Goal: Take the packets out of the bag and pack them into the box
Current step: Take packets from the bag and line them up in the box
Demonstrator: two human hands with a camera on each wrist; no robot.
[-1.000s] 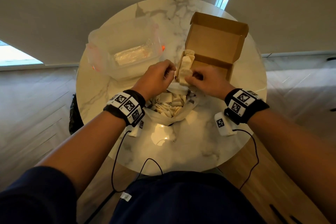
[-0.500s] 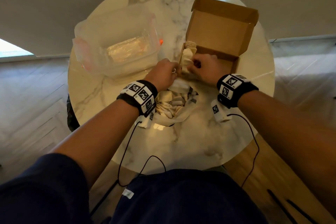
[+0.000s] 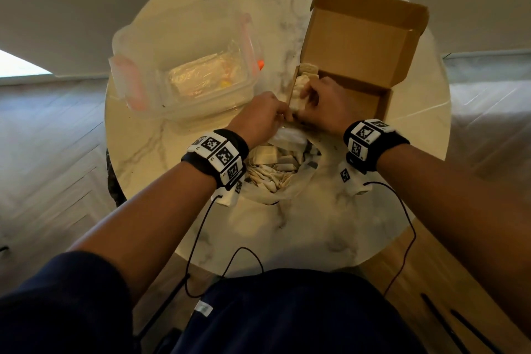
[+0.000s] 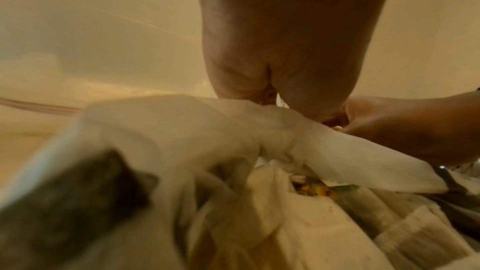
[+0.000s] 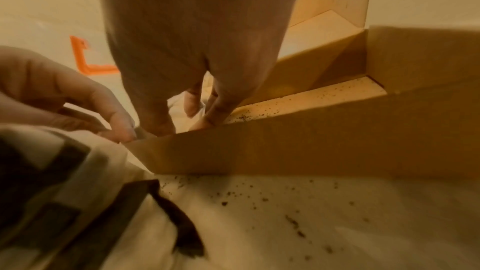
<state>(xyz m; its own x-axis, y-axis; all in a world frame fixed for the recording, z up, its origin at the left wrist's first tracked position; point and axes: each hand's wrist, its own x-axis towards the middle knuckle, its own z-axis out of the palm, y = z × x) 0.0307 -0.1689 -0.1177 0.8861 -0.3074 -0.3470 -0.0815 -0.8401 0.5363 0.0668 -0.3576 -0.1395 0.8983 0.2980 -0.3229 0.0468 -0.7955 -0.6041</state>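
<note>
An open brown cardboard box (image 3: 362, 46) stands on the marble table (image 3: 316, 227) with its lid raised. Pale packets (image 3: 304, 86) are stacked on edge at the box's left end. My right hand (image 3: 309, 96) reaches over the near wall and grips that stack, with thumb and fingers (image 5: 193, 105) down inside the box (image 5: 311, 143). My left hand (image 3: 280, 115) pinches the box's near left corner from outside. Under both wrists lies the open white plastic bag (image 3: 287, 190), with several more packets (image 3: 270, 158) inside it (image 4: 298, 225).
A clear plastic tub (image 3: 184, 66) with pink clips stands left of the box. An orange tape mark (image 5: 85, 61) is on the table beside it. Dark crumbs dot the table by the box. Wrist cables hang over the table's near edge.
My right hand has gone from the box's near edge in over the wall, taking the packet stack down into the left end. The left hand followed to the box corner.
</note>
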